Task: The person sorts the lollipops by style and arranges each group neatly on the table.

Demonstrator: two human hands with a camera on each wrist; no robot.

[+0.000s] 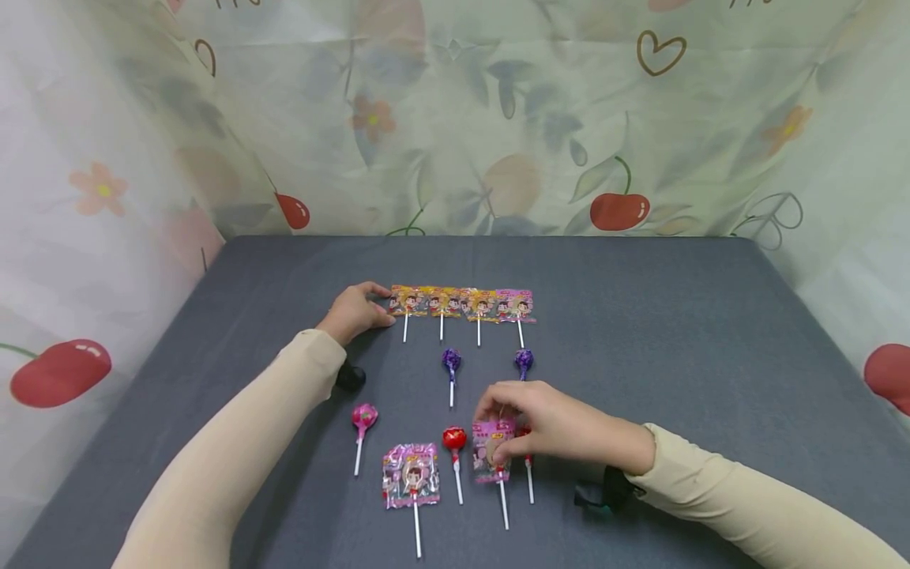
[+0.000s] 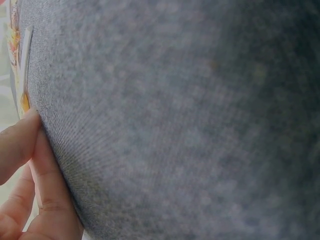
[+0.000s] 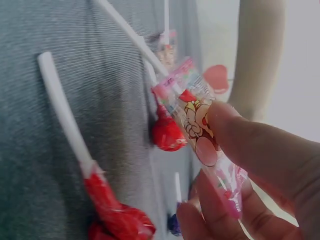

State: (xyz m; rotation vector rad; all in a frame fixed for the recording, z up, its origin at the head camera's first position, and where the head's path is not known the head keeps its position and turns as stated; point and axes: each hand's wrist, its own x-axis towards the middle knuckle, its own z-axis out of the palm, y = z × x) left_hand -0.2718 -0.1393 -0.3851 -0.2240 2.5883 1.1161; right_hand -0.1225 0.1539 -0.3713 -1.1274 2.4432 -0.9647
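Observation:
My right hand [image 1: 499,441] pinches a flat pink-wrapped lollipop [image 1: 493,452] by its wrapper, low over the grey table [image 1: 675,356]. In the right wrist view the thumb and fingers [image 3: 260,150] clamp that wrapper [image 3: 187,107], with its stick pointing away. A red round lollipop [image 1: 454,437] lies just to its left, and another red one [image 3: 117,217] lies under the hand. My left hand [image 1: 382,312] rests on the table, fingertips touching the left end of a row of flat-wrapped lollipops [image 1: 462,304]. The left wrist view shows those fingertips [image 2: 22,142] beside the wrapper's edge [image 2: 21,60].
Two purple round lollipops [image 1: 451,360] [image 1: 524,360] lie mid-table. A pink round one [image 1: 364,415] and another flat pink-wrapped one [image 1: 411,472] lie near the front left. A curtain printed with cherries [image 1: 618,209] closes in the back and sides.

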